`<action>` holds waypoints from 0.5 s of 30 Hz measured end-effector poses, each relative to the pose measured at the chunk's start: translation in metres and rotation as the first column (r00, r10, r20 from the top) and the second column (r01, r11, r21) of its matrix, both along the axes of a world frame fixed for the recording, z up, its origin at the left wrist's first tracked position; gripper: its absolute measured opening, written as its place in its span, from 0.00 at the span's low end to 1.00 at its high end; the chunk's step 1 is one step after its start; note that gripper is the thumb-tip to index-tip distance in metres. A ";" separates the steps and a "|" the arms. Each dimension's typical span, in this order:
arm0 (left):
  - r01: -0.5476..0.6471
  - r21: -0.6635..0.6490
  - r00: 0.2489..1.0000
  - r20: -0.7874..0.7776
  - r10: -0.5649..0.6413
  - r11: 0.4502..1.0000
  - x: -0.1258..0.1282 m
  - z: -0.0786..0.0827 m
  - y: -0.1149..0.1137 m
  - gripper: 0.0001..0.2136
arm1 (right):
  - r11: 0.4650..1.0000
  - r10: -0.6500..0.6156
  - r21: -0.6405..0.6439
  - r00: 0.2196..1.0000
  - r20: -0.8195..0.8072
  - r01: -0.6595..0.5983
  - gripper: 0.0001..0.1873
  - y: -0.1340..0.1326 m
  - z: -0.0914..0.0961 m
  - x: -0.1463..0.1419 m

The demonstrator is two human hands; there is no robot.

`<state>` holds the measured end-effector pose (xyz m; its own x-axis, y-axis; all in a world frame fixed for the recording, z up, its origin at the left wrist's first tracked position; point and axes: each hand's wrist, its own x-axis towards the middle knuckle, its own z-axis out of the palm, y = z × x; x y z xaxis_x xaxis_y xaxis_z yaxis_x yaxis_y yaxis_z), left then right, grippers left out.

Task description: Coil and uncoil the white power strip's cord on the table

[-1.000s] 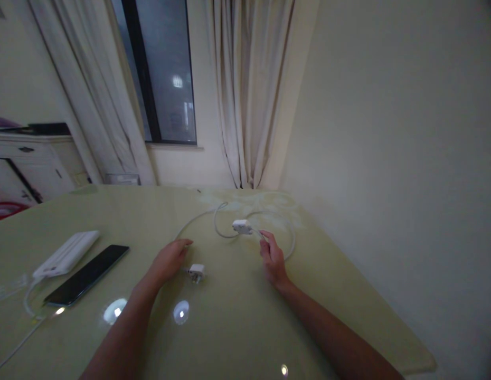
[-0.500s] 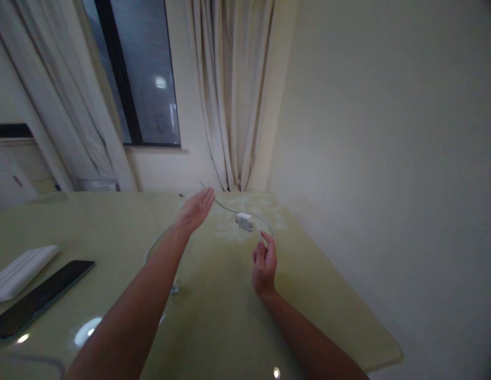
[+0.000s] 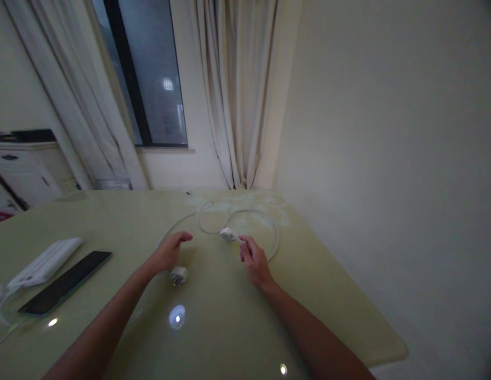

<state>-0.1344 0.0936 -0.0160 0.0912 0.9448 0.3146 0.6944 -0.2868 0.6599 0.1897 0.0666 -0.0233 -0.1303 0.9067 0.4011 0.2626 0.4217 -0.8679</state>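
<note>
A white cable (image 3: pixel 269 224) lies looped on the pale green table (image 3: pixel 328 295). My right hand (image 3: pixel 253 259) pinches the cable just behind its small white connector block (image 3: pixel 227 234). My left hand (image 3: pixel 169 251) rests on the table with fingers curled loosely, over the cable near a white plug (image 3: pixel 178 274). Whether it grips the cable I cannot make out.
A white power bank (image 3: pixel 43 263) and a black phone (image 3: pixel 65 282) lie at the left. Curtains (image 3: pixel 237 95) and a dark window (image 3: pixel 150 74) stand behind the table. A bare wall runs along the right. A white cabinet (image 3: pixel 19 163) is at far left.
My left hand, raised over the far table half a second ago, has come back down beside the plug. The right hand drew the connector block slightly nearer and left.
</note>
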 end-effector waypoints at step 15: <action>0.083 0.074 0.919 -0.391 -0.047 0.994 -0.013 -0.005 -0.089 0.15 | 0.949 0.311 -0.165 0.895 0.321 -0.270 0.09 0.003 0.005 -0.034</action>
<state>-0.1473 0.0051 -0.0211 0.2833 0.9030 0.3230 0.8687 -0.3843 0.3125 0.1554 0.0693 -0.0188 -0.5042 0.8440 0.1826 0.4294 0.4285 -0.7950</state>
